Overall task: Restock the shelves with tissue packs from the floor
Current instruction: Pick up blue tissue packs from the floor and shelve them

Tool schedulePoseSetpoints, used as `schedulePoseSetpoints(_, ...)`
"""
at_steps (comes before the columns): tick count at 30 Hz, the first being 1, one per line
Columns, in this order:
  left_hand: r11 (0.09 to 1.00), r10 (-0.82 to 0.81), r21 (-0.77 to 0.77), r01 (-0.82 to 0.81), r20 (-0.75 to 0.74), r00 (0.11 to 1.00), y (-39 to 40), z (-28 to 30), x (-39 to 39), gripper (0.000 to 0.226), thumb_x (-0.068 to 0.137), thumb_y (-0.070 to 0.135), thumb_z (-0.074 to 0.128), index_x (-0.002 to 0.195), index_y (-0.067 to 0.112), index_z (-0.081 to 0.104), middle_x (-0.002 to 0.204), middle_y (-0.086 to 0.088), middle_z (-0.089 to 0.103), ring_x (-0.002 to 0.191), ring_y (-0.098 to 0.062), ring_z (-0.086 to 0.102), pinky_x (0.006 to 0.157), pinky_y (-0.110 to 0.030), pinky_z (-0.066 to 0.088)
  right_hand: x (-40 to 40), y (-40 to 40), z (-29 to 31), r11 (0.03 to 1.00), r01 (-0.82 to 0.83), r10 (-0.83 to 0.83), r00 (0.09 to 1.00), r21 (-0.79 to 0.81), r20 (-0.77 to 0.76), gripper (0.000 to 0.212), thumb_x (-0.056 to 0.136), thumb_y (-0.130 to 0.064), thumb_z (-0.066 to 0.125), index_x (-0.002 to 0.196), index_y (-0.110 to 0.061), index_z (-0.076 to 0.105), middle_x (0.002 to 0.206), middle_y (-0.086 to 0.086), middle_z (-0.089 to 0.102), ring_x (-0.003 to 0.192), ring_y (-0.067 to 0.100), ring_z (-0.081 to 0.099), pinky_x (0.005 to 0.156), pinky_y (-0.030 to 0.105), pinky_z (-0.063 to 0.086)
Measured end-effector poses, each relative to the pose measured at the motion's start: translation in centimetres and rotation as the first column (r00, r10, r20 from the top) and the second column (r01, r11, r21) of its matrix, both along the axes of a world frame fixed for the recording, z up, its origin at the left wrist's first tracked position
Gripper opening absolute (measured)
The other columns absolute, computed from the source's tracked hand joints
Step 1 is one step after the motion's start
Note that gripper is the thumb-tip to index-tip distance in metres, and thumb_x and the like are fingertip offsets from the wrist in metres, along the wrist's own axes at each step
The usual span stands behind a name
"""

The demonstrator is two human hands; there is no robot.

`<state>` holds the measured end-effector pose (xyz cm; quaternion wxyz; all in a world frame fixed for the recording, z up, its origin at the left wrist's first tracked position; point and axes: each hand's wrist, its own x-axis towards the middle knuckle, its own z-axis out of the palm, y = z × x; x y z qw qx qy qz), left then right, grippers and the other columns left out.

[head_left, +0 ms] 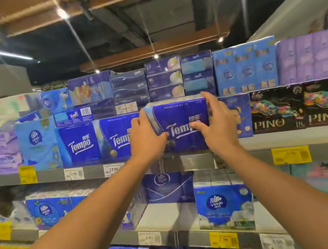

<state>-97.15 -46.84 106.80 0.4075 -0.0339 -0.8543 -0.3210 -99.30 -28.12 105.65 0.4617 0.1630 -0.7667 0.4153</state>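
Observation:
A dark blue Tempo tissue pack (180,121) sits at the front of the upper shelf (197,158), between two more Tempo packs (79,145) on its left and a blue pack (241,115) on its right. My left hand (146,137) grips its left end, thumb across the front. My right hand (216,122) grips its right end, fingers over the top corner and thumb on the front. The pack stands upright, its front slightly proud of its neighbours.
Black PINO packs (305,107) fill the shelf to the right. Stacked tissue boxes (164,80) stand on the top tier behind. Below, a Vinda pack (224,205) and other packs line the lower shelves, with a bare gap (165,215) left of it.

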Motion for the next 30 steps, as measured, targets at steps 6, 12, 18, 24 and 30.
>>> schedulePoseSetpoints(6,0.990,0.133,-0.061,-0.129,0.064,0.989,-1.1,-1.7,-3.5,0.104,0.082,0.041,0.075,0.155,0.019,0.005,0.129,-0.012,0.036,0.120,-0.027,0.047,0.101,-0.039,0.044,-3.8,-1.9,-1.1,1.000,-0.010,0.008,0.998,0.025,0.065,0.073,0.084,-0.027,0.077,0.143,-0.029,0.033,0.133,0.004,0.052,0.119,0.020,0.054,0.087,0.034,0.053)
schedulePoseSetpoints(12,0.986,0.084,-0.142,-0.086,-0.020,0.996,-3.3,-4.1,-4.3,0.112,0.081,0.038,0.076,0.156,0.024,-0.006,0.123,-0.006,0.036,0.106,-0.012,0.039,0.089,-0.025,0.041,-4.8,-3.4,-2.0,0.995,0.013,-0.030,0.986,0.099,0.166,0.100,0.089,-0.033,0.070,0.154,-0.028,-0.004,0.126,0.008,0.061,0.102,0.024,0.064,0.082,0.039,0.055)
schedulePoseSetpoints(18,0.990,-0.015,-0.139,0.006,-0.066,0.998,-4.4,-5.2,-4.8,0.106,0.082,0.047,0.072,0.156,0.025,-0.001,0.125,-0.006,0.034,0.114,-0.016,0.040,0.092,-0.030,0.046,-4.1,-5.4,-2.2,0.990,0.053,-0.083,0.967,0.128,0.239,0.124,0.079,-0.029,0.081,0.153,-0.023,-0.018,0.142,0.006,0.047,0.114,0.020,0.058,0.079,0.028,0.044)
schedulePoseSetpoints(24,0.956,-0.252,-0.188,0.224,-0.138,0.958,-4.5,-5.8,-2.9,0.080,0.083,0.032,0.072,0.149,0.022,0.028,0.121,-0.007,0.043,0.112,-0.023,0.048,0.090,-0.039,0.050,0.7,-6.4,-4.5,0.980,0.149,-0.174,0.962,0.128,0.212,0.116,0.072,-0.029,0.082,0.154,-0.031,0.001,0.144,-0.002,0.048,0.120,0.018,0.056,0.092,0.038,0.053)
schedulePoseSetpoints(30,0.792,-0.586,-0.249,0.558,-0.052,0.809,-2.5,-10.4,0.3,0.057,0.077,0.024,0.074,0.130,0.014,0.054,0.103,-0.006,0.057,0.096,-0.026,0.056,0.087,-0.035,0.041,10.7,-6.5,-11.8,0.900,0.413,-0.435,0.845,0.137,0.312,0.086,0.077,-0.025,0.077,0.151,-0.024,0.032,0.136,0.004,0.058,0.118,0.026,0.056,0.093,0.031,0.043)
